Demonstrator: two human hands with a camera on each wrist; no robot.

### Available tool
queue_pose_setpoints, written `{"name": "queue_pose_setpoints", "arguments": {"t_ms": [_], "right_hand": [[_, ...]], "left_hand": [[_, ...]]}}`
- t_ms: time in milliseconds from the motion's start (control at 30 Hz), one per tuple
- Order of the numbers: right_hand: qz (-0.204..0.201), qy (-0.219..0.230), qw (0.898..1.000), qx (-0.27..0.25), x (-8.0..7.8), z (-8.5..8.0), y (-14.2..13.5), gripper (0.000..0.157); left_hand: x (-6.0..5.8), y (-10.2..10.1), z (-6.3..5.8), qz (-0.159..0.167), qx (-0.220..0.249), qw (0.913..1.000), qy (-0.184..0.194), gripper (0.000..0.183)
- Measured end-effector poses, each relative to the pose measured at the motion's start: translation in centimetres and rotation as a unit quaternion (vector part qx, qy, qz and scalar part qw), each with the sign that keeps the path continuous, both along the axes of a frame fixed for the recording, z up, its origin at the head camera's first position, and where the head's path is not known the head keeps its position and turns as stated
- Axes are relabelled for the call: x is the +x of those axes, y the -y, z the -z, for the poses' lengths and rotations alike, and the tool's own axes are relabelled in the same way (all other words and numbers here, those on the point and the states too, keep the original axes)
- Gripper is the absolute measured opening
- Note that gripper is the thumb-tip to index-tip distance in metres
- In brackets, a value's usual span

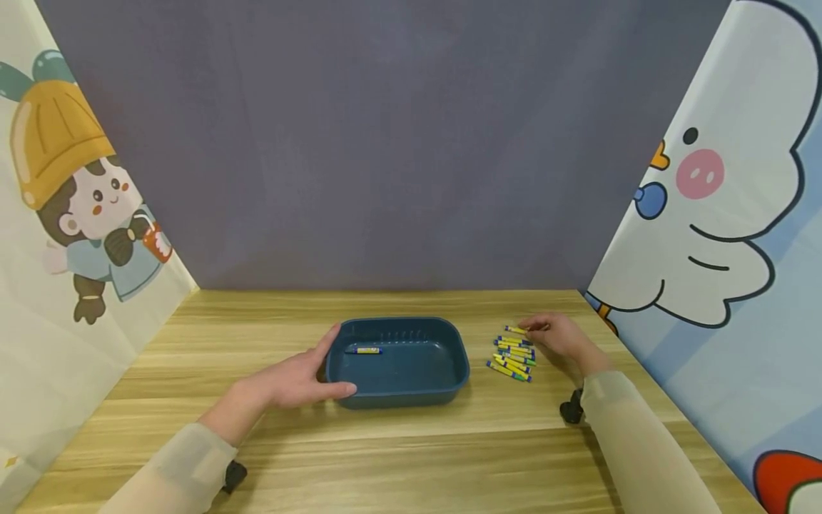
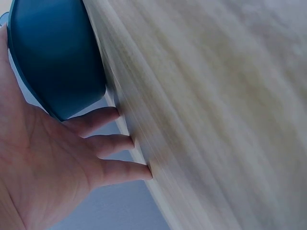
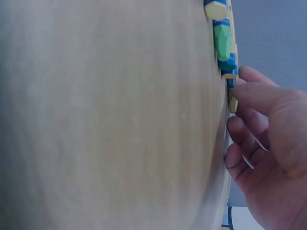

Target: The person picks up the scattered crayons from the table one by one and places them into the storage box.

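On the wood-grained worktop, the tray is touched by the left hand, fingers spread, and beyond the crayons right of it, an end crayon, probably light, stiff and snappable, best gripped mid-barrel, is pinched by the right hand.

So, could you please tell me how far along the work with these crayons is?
It looks early. Done: one crayon lies in the blue tray. In hand: the right hand appears to pinch the farthest crayon on the table, while the left hand rests against the tray's left end. Left, if all are meant for the tray: the loose pile to its right.
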State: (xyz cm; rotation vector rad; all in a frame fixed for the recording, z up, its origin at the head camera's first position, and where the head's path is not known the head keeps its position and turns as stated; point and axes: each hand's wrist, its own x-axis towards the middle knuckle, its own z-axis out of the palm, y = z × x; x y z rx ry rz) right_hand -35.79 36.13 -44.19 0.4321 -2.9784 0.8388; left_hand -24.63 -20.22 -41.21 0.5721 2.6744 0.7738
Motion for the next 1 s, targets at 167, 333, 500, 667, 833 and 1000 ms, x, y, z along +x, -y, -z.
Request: {"name": "queue_pose_setpoints", "arguments": {"t_ms": [167,333,500,667,833,1000], "right_hand": [[-0.003,0.007,1.0,0.009,-0.1,0.0,-0.1,0.028],[-0.01,0.005,1.0,0.017,-0.2,-0.1,0.1,0.029],[-0.014,0.004,1.0,0.018,0.0,-0.2,0.2,0.029],[-0.013,0.004,1.0,0.0,0.6,-0.9,0.8,0.033],[-0.027,-0.011,0.999,-0.017,1.0,-2.4,2.8,0.033],[-0.05,-0.018,0.998,-0.035,1.7,-4.1,5.5,0.032]], "left_hand": [[0.0,0.0,0.0,-0.001,-0.001,1.0,-0.001,0.125],[0.0,0.0,0.0,-0.003,0.001,1.0,-0.004,0.126],[0.0,0.0,0.1,-0.004,0.001,1.0,-0.001,0.126],[-0.1,-0.1,0.1,-0.002,0.002,1.0,0.001,0.126],[0.0,-0.1,0.1,-0.002,0.005,1.0,0.006,0.125],[-0.1,0.0,0.2,-0.002,0.005,1.0,0.003,0.126]]}}
